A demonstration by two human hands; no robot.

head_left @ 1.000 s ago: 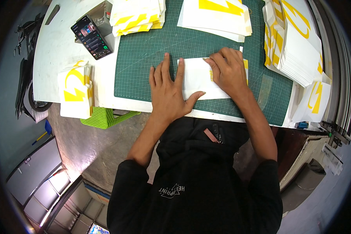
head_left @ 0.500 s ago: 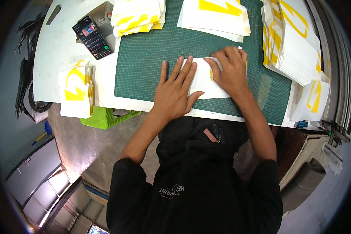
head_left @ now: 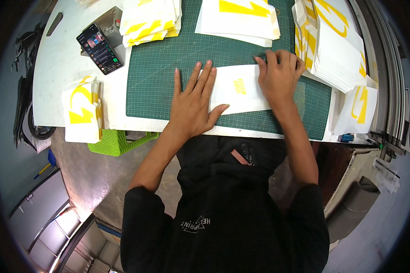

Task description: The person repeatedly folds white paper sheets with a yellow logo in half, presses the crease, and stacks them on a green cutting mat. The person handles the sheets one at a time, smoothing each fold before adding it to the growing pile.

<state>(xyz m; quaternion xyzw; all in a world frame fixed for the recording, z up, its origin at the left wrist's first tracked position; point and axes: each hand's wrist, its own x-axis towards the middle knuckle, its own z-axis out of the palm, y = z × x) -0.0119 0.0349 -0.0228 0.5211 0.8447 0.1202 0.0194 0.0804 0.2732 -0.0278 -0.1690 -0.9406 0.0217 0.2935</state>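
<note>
A flat white piece of folded paper [head_left: 223,91] with a small yellow print lies on the green cutting mat [head_left: 159,98] in front of me. My left hand [head_left: 192,100] lies flat at its left end, fingers spread and thumb across the near corner. Over the right end is my right hand [head_left: 280,79], fingers bent inward and thumb near the far right corner. Whatever those fingers may hold is hidden beneath them. Part of the paper's right edge is covered by this hand.
Stacks of white-and-yellow printed paper stand at the far left [head_left: 152,22], far middle [head_left: 237,22], right [head_left: 335,50] and near left edge [head_left: 82,113]. A phone [head_left: 99,48] leans on a grey box [head_left: 111,22]. Below the table edge is a green stool [head_left: 107,143].
My right hand has slid rightward over the paper to its right end, uncovering the yellow print. The left hand keeps its place on the paper. The whole view has shifted slightly.
</note>
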